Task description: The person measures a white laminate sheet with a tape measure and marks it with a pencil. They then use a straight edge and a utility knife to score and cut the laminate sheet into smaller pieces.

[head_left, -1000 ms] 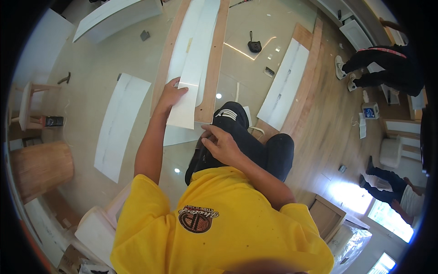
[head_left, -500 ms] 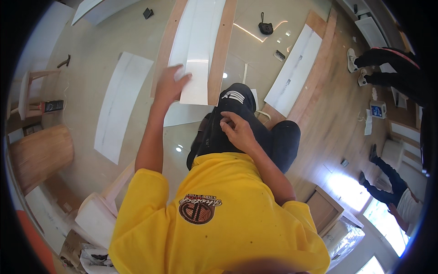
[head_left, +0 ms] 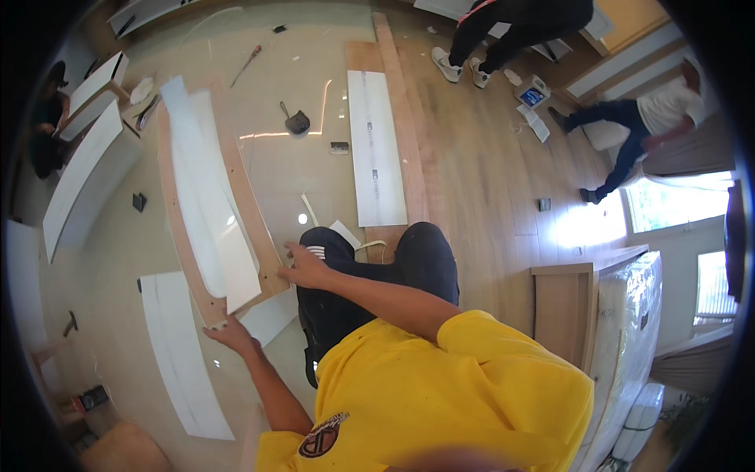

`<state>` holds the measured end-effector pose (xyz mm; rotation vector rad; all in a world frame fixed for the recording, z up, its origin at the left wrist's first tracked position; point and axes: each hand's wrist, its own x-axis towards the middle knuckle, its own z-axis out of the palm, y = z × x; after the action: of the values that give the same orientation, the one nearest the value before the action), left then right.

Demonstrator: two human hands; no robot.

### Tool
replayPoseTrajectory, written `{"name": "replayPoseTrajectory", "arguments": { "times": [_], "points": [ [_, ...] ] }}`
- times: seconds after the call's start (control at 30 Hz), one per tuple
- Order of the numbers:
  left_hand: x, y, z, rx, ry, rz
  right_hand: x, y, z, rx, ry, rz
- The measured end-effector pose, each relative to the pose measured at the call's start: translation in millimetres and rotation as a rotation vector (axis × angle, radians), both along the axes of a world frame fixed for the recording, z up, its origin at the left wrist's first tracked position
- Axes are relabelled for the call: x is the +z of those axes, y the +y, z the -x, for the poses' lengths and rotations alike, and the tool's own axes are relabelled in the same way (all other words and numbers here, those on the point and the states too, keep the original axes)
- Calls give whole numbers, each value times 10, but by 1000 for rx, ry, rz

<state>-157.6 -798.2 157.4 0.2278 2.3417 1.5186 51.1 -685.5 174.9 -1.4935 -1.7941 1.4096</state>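
A long wooden frame (head_left: 249, 208) lies on the floor in front of me, slanting away to the far left. Its middle is white, and a loose white strip (head_left: 241, 271) lies over the near end. My left hand (head_left: 233, 333) is closed on the frame's near end, by its left corner, fingers partly hidden under the edge. At the right near corner, my right hand (head_left: 305, 268) grips the frame's side edge beside my knee. Another white panel (head_left: 182, 354) lies on the floor to the left of the frame.
A white panel (head_left: 377, 149) rests on wooden boards (head_left: 409, 134) to the right. A black tape measure (head_left: 296, 122) and a screwdriver (head_left: 247, 64) lie farther off. Two people stand at the far right, and another is at the far left. A wooden cabinet (head_left: 562, 315) stands at right.
My view has swung to the right. My left hand went from the white strip to the frame's near end. My right hand moved from my lap to the frame's right edge.
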Motion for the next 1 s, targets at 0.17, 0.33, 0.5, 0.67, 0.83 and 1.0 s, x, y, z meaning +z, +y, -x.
{"name": "replayPoseTrajectory", "arguments": {
  "times": [0.17, 0.33, 0.5, 0.67, 0.83, 1.0],
  "points": [
    [106, 249, -273, 93, -359, -311, -149, 245, 321, -37, 43, 149],
    [89, 495, -359, 267, -354, -450, -78, 345, 375, -15, 0, 215],
    [65, 612, -247, 340, -255, -218, -140, 239, 430, -34, -57, 178],
    [223, 361, 115, 246, -100, -145, -179, -191, 726, -57, 41, 266],
    [256, 203, 390, 145, 37, 15, -135, -540, 891, -43, 217, 328],
    [255, 153, 642, -43, 65, -63, -39, -618, 999, -90, 334, 531]
  ]
}}
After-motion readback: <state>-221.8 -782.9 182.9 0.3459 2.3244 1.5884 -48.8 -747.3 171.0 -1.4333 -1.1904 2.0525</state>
